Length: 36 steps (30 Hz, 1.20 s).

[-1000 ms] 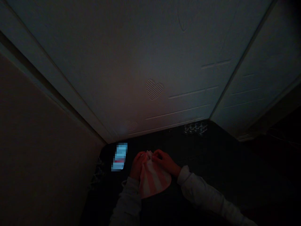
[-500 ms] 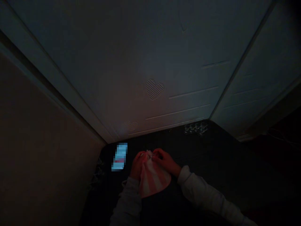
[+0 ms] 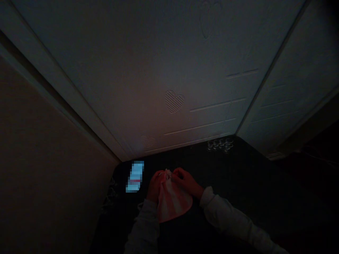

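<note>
A pink-and-white striped cloth hangs bunched at the top and spread wide below, over the dark tabletop. My left hand is closed around its upper left side. At the upper right, the fingers of my right hand are bent and pinch the bunched cloth. Between both hands a small shiny, pale spot shows in the folds; it may be glass, but dimness and the cloth hide its shape.
Several small clear glasses stand together at the table's back right, near the white panel with embossed hearts. More clear glassware is faintly visible at the left edge. A bright, pixelated screen lies left of my hands.
Both hands keep their grip on the cloth with hardly any movement. The panel looks slightly brighter now.
</note>
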Each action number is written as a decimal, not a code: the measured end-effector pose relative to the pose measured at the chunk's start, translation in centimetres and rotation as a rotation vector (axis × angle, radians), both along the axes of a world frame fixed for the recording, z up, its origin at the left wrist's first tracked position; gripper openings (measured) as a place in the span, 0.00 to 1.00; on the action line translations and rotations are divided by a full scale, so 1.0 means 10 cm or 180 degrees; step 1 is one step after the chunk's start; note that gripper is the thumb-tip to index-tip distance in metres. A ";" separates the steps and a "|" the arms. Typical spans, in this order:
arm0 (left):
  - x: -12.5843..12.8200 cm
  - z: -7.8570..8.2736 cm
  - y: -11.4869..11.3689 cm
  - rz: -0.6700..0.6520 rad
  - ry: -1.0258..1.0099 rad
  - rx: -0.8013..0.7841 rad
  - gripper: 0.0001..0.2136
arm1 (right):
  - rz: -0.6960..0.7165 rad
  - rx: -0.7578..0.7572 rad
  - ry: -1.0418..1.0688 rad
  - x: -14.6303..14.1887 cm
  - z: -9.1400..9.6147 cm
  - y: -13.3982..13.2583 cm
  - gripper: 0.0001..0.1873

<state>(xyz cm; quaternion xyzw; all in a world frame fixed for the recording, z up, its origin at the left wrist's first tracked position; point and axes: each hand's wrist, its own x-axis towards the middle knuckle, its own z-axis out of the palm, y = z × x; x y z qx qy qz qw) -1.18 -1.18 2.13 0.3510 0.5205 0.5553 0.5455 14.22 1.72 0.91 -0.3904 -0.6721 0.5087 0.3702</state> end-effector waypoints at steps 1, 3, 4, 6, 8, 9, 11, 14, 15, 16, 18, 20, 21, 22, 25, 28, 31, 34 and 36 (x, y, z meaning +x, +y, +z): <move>0.00 0.01 0.00 0.0013 0.0040 0.0002 0.13 | -0.0007 0.0010 0.0003 0.00 0.00 0.00 0.11; 0.00 0.02 0.00 0.0063 0.0119 -0.0001 0.14 | -0.0016 0.0039 0.0025 0.00 0.00 0.01 0.11; 0.00 0.02 0.00 0.0082 0.0144 0.0004 0.14 | -0.0031 0.0051 0.0044 0.00 0.00 0.01 0.11; 0.00 0.03 0.00 0.0092 0.0140 0.0013 0.14 | -0.0046 0.0072 0.0087 0.00 -0.02 0.02 0.12; 0.00 0.02 0.00 0.0084 0.0071 0.0016 0.14 | -0.0053 0.0063 0.0144 0.00 -0.03 0.02 0.12; 0.00 0.01 0.00 0.0072 0.0025 0.0007 0.14 | -0.0041 0.0042 0.0171 -0.01 -0.04 0.02 0.11; -0.01 -0.02 0.01 0.0047 -0.0055 -0.0016 0.13 | -0.0019 -0.0014 0.0202 -0.01 -0.05 0.02 0.11; -0.01 -0.06 0.02 0.0031 -0.0082 -0.0034 0.13 | -0.0016 -0.0045 0.0160 -0.01 -0.07 0.02 0.11; -0.02 -0.07 0.02 0.0043 -0.0077 -0.0034 0.13 | -0.0026 -0.0035 0.0129 -0.01 -0.08 0.03 0.11; -0.02 -0.08 0.02 0.0059 -0.0058 -0.0036 0.13 | -0.0035 -0.0023 0.0099 -0.01 -0.08 0.03 0.11; -0.02 -0.08 0.02 0.0102 0.0022 -0.0034 0.14 | -0.0017 -0.0005 0.0052 -0.01 -0.08 0.03 0.12; -0.02 -0.07 0.02 0.0132 0.0118 -0.0012 0.13 | -0.0011 0.0005 0.0041 0.00 -0.08 0.04 0.12; -0.02 -0.06 0.02 0.0131 0.0144 0.0006 0.13 | -0.0004 0.0011 0.0049 0.00 -0.08 0.03 0.12; -0.02 -0.05 0.02 0.0112 0.0146 0.0017 0.13 | 0.0002 0.0020 0.0058 0.00 -0.07 0.03 0.11; -0.02 -0.03 0.01 0.0037 0.0104 0.0011 0.13 | 0.0008 0.0015 0.0085 0.00 -0.08 0.03 0.11; -0.02 -0.02 0.01 0.0010 0.0185 0.0103 0.12 | -0.0018 -0.0041 0.0111 -0.01 -0.08 0.03 0.12; -0.01 -0.02 0.01 0.0043 0.0237 0.0124 0.13 | -0.0038 -0.0046 0.0099 -0.01 -0.08 0.03 0.12; -0.01 -0.01 0.01 0.0078 0.0262 0.0054 0.13 | -0.0018 -0.0033 0.0083 -0.01 -0.07 0.03 0.12; -0.01 0.00 0.01 0.0087 0.0312 0.0048 0.13 | -0.0018 -0.0029 0.0084 0.00 -0.06 0.02 0.12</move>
